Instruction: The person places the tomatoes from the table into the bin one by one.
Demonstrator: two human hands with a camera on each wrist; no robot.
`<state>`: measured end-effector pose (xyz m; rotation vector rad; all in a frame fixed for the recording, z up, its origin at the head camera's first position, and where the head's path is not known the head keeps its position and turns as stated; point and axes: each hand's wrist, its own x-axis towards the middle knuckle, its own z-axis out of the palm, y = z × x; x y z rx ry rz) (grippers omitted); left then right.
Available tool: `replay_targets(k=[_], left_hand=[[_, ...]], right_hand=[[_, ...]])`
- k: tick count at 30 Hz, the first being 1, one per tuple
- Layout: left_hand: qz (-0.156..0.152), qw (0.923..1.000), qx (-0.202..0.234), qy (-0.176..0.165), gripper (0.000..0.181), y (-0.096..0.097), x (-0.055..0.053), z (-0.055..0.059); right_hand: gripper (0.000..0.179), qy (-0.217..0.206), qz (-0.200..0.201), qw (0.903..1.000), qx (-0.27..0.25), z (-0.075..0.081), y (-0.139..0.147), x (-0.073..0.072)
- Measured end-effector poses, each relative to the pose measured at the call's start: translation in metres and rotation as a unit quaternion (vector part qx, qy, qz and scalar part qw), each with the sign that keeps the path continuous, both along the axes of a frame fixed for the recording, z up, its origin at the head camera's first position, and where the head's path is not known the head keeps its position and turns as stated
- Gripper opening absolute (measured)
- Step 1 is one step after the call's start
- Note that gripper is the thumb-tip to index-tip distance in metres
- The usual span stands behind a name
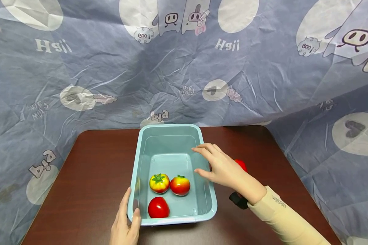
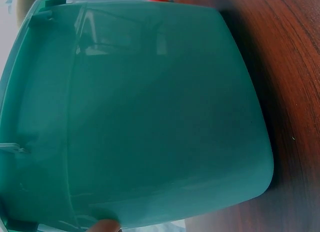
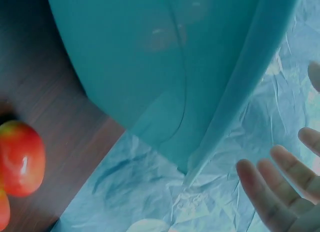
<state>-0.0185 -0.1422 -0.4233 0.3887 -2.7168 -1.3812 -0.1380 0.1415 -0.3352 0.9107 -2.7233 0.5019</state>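
A light blue-green plastic bin (image 1: 168, 129) stands on the table with three tomatoes inside. A yellow-red tomato (image 1: 159, 183) with a green leafy top touches another yellow-red tomato (image 1: 180, 185), and a plain red tomato (image 1: 158, 207) lies by the near wall. My left hand (image 1: 124, 221) holds the bin's near left corner, thumb over the rim and fingers along the outside. My right hand (image 1: 222, 166) hovers at the bin's right rim, fingers spread and holding nothing. Behind that hand, a red tomato (image 1: 241, 164) is partly hidden; the right wrist view shows a tomato (image 3: 22, 159) beside the bin.
The dark brown wooden table (image 1: 95, 177) has rounded far corners. A grey-blue patterned cloth (image 1: 110, 68) hangs behind it and along both sides. A black device (image 1: 239, 200) sits at my right wrist. Another red piece (image 3: 3, 209) shows at the right wrist view's left edge.
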Motion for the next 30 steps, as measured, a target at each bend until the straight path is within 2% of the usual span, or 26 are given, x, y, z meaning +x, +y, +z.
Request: replay_targets(k=[4, 9, 14, 23, 30], left_hand=[[0.003, 1.0, -0.001, 0.0, 0.065, 0.001, 0.0, 0.0], [0.01, 0.9991, -0.008, 0.041, 0.064, 0.002, 0.001, -0.001], [0.014, 0.9974, -0.019, 0.068, 0.063, 0.003, 0.001, -0.003], [0.015, 0.9987, -0.015, 0.047, 0.064, 0.003, 0.001, -0.003], [0.014, 0.999, -0.016, 0.038, 0.063, 0.003, 0.001, -0.003]], right_hand=[[0.055, 0.007, -0.021, 0.9997, -0.014, -0.001, 0.016, -0.002], [0.051, -0.002, -0.056, 0.9982, -0.019, -0.01, 0.038, -0.002], [0.049, -0.006, -0.069, 0.9974, -0.02, -0.02, 0.049, 0.002], [0.048, -0.015, -0.08, 0.9964, -0.021, -0.025, 0.059, 0.009], [0.047, -0.019, -0.097, 0.9949, -0.022, -0.038, 0.075, 0.013]])
